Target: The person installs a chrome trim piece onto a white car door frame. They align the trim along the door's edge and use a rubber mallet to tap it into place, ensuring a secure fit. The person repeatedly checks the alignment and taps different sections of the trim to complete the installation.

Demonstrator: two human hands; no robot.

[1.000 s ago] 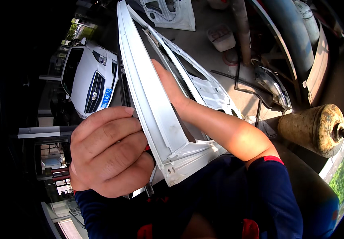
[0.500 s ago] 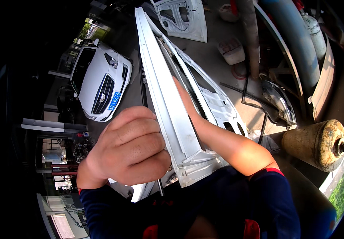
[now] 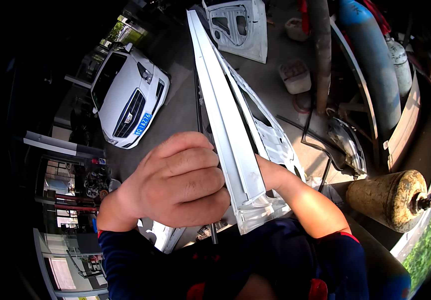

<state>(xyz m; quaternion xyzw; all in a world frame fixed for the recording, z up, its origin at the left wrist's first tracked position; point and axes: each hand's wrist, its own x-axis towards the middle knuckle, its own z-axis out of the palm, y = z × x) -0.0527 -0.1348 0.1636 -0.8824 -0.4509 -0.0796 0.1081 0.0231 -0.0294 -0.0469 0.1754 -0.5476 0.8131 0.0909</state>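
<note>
A white car door stands nearly edge-on in front of me, its near end close to my body. My left hand is closed in a fist along the door's left side, knuckles up, the fingertips hidden underneath. A thin dark strip runs beside the door above this fist, and a narrow bar shows below it. Whether the fist holds either one is hidden. On the other side, my right hand reaches in behind the door's edge; only the wrist area shows, and its fingers are out of sight.
Another white door panel lies on the floor ahead. A white car is parked at the left. To the right are a rusty yellow cylinder, a tall blue cylinder, a headlight and a tub.
The door and my left fist appear further right in the view. My right forearm shows less beyond the door, its hand now nearer to me behind the edge. The left fist stays closed.
</note>
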